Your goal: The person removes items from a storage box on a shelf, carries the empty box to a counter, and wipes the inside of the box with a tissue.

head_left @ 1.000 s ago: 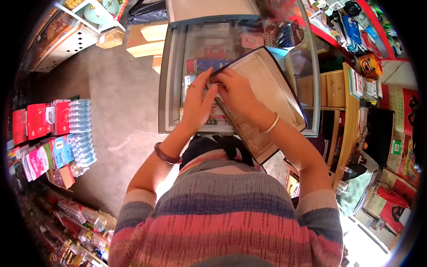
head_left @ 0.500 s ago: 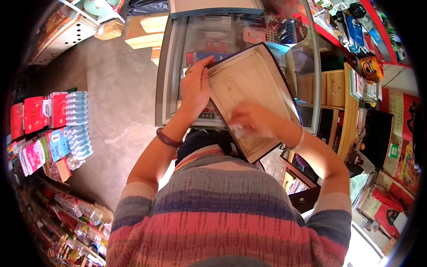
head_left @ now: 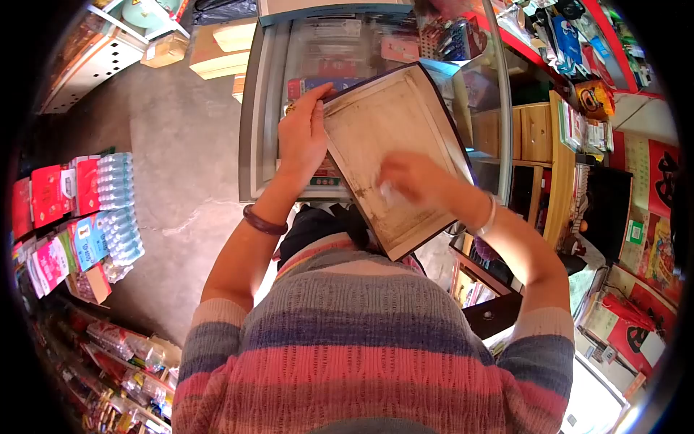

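A shallow rectangular box lid (head_left: 383, 116) with dark edges is held tilted in front of me, its beige, stained inside facing up. Closed on the lid's upper left edge is my left hand (head_left: 303, 137), with part of its fingers hidden behind the lid. My right hand (head_left: 416, 177) is over the lower middle of the lid, its fingers curled and smeared by motion. A whitish, tissue-like wad (head_left: 391, 197) shows under those fingers, against the lid's inner face. Dark stains run along the inner lower left side.
Beneath the lid stands a glass display counter (head_left: 249, 159) with goods inside. Bottle packs (head_left: 116, 202) and red boxes are at the left on the concrete floor (head_left: 173, 159). A wooden cabinet (head_left: 533, 134) and a dark open drawer (head_left: 491, 315) are to the right.
My right hand has moved up across the lid's inner face, its white wad under the fingers. My left hand keeps its hold; the whole view has shifted slightly.
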